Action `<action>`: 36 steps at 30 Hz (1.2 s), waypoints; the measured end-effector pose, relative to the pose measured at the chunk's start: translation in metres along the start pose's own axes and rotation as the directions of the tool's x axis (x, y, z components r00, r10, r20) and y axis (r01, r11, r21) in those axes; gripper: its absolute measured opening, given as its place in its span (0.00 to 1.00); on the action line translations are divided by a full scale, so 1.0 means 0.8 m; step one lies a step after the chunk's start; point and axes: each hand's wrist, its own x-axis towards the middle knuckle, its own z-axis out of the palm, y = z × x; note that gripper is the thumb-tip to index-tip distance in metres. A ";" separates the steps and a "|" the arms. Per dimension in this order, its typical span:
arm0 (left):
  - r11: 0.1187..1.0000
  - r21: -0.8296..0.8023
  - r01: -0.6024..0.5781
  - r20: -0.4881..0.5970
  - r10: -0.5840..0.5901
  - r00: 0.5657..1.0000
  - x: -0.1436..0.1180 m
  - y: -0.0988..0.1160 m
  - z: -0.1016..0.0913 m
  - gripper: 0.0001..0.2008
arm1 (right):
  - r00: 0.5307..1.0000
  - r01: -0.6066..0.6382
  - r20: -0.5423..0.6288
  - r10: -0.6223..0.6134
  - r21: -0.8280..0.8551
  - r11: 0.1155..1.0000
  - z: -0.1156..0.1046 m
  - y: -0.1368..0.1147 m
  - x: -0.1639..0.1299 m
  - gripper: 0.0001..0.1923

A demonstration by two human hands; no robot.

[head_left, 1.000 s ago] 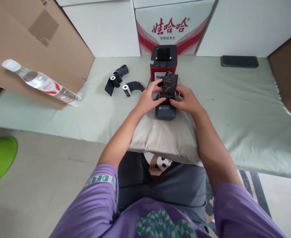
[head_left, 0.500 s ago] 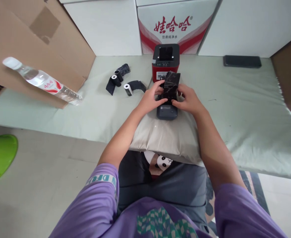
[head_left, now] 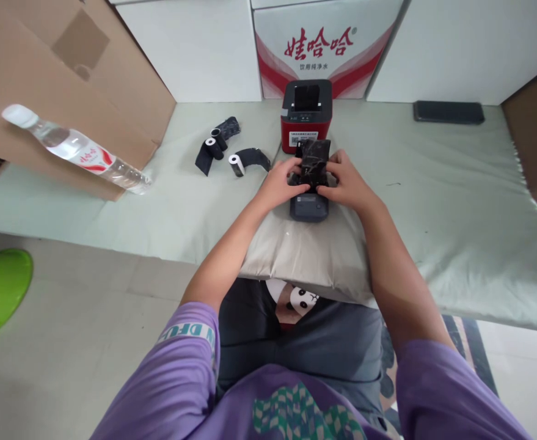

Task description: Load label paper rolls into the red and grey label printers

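Note:
A dark grey box-shaped device (head_left: 309, 208), looking like a mini printer, lies in front of me on the cloth-covered surface. A glossy, creased black strip (head_left: 314, 157) stands up from its far part. My left hand (head_left: 281, 181) is curled round the device's left side, its thumb on the near edge of the opening. On the right side my right hand (head_left: 347, 181) grips in the same way, thumb facing the left one. Part of the device's middle is hidden by fingers and strip. Just behind stands a red and black printer (head_left: 306, 116) with a black slip in its top.
Left of my hands lie several black-and-white paper rolls (head_left: 237, 165), partly unwound. A water bottle (head_left: 85, 153) leans at the cardboard box (head_left: 126, 122). At the back right is a black phone-like slab (head_left: 448, 112). White cartons (head_left: 213, 55) line the back.
The black strip's top has sunk lower and shifted slightly left. My right fingers have moved a little up along its side. The left hand has barely moved.

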 end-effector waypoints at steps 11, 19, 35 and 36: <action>0.993 0.053 -0.101 0.002 0.101 0.995 0.007 -0.018 0.019 0.05 | 0.992 -0.128 -0.023 0.126 -0.115 0.985 0.006 -0.005 -0.002 0.11; 0.988 0.021 -0.153 -0.051 0.154 0.987 0.007 -0.017 0.014 0.08 | 0.915 -0.203 -0.297 0.272 0.242 0.949 0.008 0.004 0.004 0.16; 0.911 0.217 -0.350 -0.020 0.362 0.932 -0.015 0.010 -0.024 0.26 | 0.927 -0.253 -0.132 0.351 0.471 0.845 0.019 -0.005 0.008 0.23; 0.917 0.204 -0.343 -0.058 0.362 0.931 -0.017 0.011 -0.025 0.28 | 0.933 -0.257 -0.112 0.342 0.460 0.850 0.020 -0.005 0.009 0.21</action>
